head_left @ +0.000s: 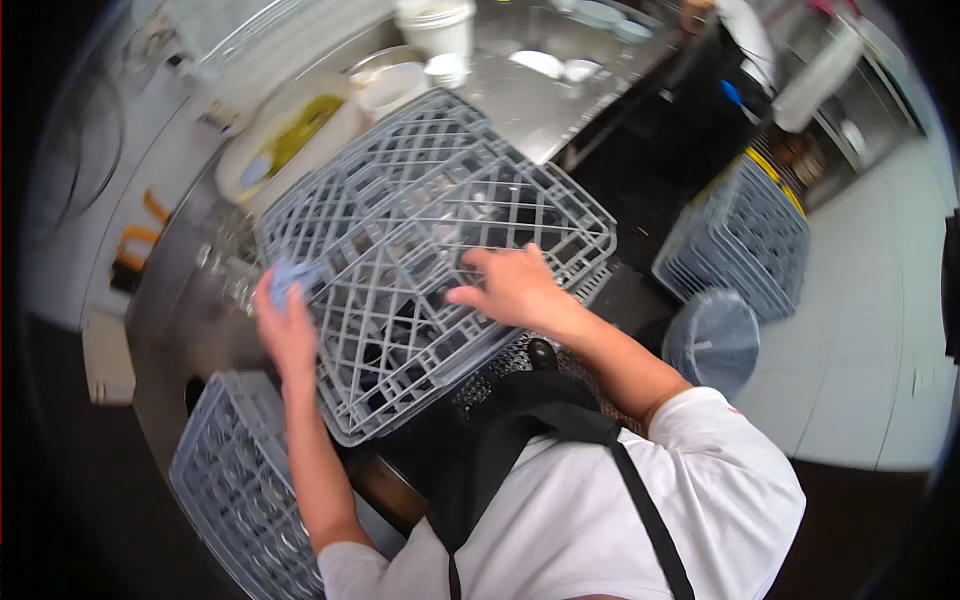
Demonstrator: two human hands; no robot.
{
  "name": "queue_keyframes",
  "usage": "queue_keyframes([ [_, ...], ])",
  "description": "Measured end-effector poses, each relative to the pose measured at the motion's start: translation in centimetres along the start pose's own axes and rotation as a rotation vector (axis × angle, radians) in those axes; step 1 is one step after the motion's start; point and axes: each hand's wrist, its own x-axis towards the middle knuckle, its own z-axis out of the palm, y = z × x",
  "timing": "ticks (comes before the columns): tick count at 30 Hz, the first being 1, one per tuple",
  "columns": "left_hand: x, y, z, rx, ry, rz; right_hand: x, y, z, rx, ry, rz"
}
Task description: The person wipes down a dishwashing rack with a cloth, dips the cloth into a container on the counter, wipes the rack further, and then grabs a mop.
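Observation:
A large grey plastic rack [385, 265] with a lattice surface lies in front of me, over the metal counter. My left hand [287, 325] is at its left edge, its fingers closed on a blue cloth [291, 279]. Over the middle of the rack is my right hand [508, 285], fingers apart and holding nothing; whether it touches the lattice is unclear. Clear glasses [232, 262] stand on the counter just left of the rack.
Beyond the rack are a tub with yellow-green contents [300, 140] and a white bucket [440, 28]. A glass-filled rack [240, 480] is at lower left. Stacked racks [740, 240] and a lined bin [712, 343] stand right. Another person's arm [745, 40] shows at the top.

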Motion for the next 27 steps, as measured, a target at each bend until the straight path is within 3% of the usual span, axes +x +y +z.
queue_keyframes([
  [2, 0.4, 3.0, 1.7, 0.038, -0.121, 0.008, -0.3, 0.0, 0.1, -0.022, 0.006, -0.069],
  [4, 0.8, 3.4, 5.0, -0.169, -0.202, -0.082, 0.3, 1.1, 0.8, -0.036, 0.056, -0.187],
  [7, 1.0, 3.3, 9.2, 0.063, -0.406, -0.028, 0.9, 1.4, -0.5, -0.033, 0.003, -0.208],
  [10, 0.4, 4.9, 9.0, 0.326, -0.503, 0.162, 1.9, 1.8, -1.4, -0.131, -0.11, -0.326],
  [12, 0.5, 3.7, 8.9, 0.291, -0.554, 0.129, 3.8, 1.0, -2.5, -0.113, -0.211, -0.288],
  [15, 0.5, 3.5, 9.0, 0.243, -0.548, 0.114, 8.0, -1.5, -0.8, 0.031, 0.012, -0.523],
  [18, 0.8, 2.1, 8.5, 0.463, -0.647, 0.324, 12.4, -2.9, 6.1, 0.085, 0.34, -0.967],
  [19, 1.4, 1.3, 8.4, 0.457, -0.643, 0.267, 13.2, -3.0, 7.6, 0.137, 0.346, -0.933],
  [22, 2.1, -0.1, 8.8, -0.809, -0.434, -0.227, 14.9, -3.2, 9.8, 0.21, 0.305, -0.882],
  [24, 3.5, 0.1, 7.2, -0.32, -0.415, -0.049, 15.4, -2.6, 10.1, 0.139, 0.238, -0.878],
  [25, 4.2, 1.5, 7.0, -0.158, -0.357, -0.051, 15.1, -2.7, 10.5, 0.199, 0.311, -0.83],
  [27, 5.4, 1.7, 7.0, 0.439, -0.336, 0.086, 15.3, -2.6, 10.2, 0.177, 0.262, -0.856],
])
